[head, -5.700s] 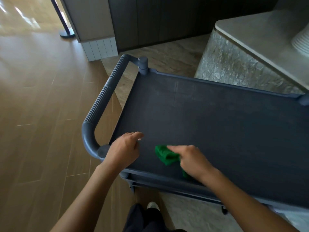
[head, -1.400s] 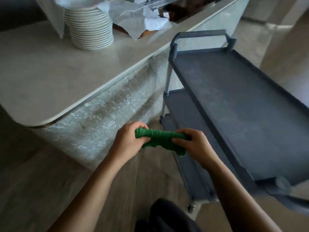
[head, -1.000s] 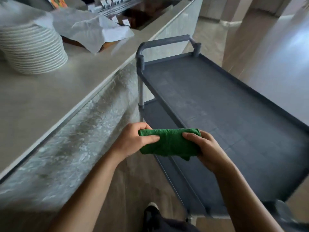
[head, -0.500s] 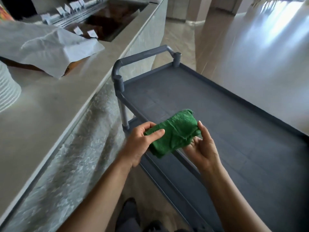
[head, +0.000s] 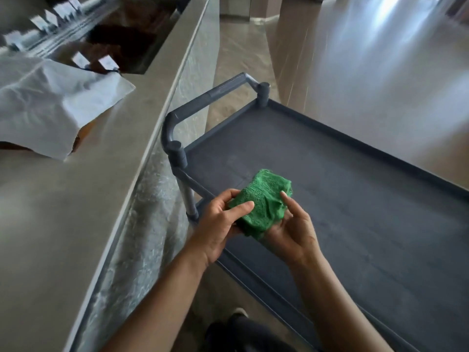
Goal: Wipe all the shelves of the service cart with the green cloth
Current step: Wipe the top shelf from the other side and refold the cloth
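On the counter (head: pixel 76 212) at our far left a crumpled white sheet (head: pixel 50 102) lies over something brown, well apart from the work. Just beside the counter's stone face stands the service cart (head: pixel 177 153), its handle (head: pixel 215 95) at the far-left end.

Our left hand (head: pixel 218 224) grips the green cloth (head: pixel 264 204) from the left, thumb laid across its front and fingertips curled over its far side. The cloth is bunched into a thick wad, held in the air above the near-left edge of the top shelf (head: pixel 355 199), close to the handle-end corner and not touching it. Its long axis runs away from us, leaning a little right.

Our right hand (head: pixel 291 232) cradles the wad from beneath, palm up, thumb pressed to its right side. The fingers under it are hidden.

The bare shelf lies down and to the right of the cloth, so we judge the right hand the nearer one to carry it down and begin wiping. The lower shelves are mostly out of sight.
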A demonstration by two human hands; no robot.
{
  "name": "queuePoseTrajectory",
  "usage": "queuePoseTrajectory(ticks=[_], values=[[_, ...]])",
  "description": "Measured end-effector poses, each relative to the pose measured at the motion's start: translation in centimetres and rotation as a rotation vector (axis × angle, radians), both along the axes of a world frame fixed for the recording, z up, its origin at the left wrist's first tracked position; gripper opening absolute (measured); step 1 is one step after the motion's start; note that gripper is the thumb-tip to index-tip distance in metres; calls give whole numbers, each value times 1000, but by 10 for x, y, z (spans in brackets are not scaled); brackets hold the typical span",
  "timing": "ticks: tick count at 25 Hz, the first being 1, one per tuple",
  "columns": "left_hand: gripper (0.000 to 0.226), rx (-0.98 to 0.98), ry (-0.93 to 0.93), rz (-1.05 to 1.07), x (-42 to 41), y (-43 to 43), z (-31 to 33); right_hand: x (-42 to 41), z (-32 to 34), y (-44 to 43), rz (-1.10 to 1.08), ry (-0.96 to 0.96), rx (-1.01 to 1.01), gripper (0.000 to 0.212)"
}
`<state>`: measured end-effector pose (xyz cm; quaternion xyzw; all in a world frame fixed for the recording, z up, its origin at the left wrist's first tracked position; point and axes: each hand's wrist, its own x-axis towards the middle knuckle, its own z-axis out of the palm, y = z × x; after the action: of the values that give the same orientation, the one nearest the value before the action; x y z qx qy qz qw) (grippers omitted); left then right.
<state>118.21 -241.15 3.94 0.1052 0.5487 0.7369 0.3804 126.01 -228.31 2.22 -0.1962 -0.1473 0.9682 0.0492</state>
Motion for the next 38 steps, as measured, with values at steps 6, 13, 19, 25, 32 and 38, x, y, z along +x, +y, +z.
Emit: queuePoseTrajectory(ticks=[6,13,19,25,32,38], values=[[7,-176,38,82,-51,28,-17,-54,-6,32,-57,-193,52,48],[8,-532,462,198,-110,38,-44,-113,-15,69,-90,-334,263,47],[15,-591,992,457,-189,25,-42,-172,-11,85,-198,-565,1193,57],[28,-694,1268,557,-239,25,-59,-242,-66,64,261,-750,1973,74],[65,-778,1213,544,-260,24,-75,-253,-101,54,384,-802,2248,67],[76,-798,1085,476,-260,27,-79,-257,-93,38,497,-846,2307,64]])
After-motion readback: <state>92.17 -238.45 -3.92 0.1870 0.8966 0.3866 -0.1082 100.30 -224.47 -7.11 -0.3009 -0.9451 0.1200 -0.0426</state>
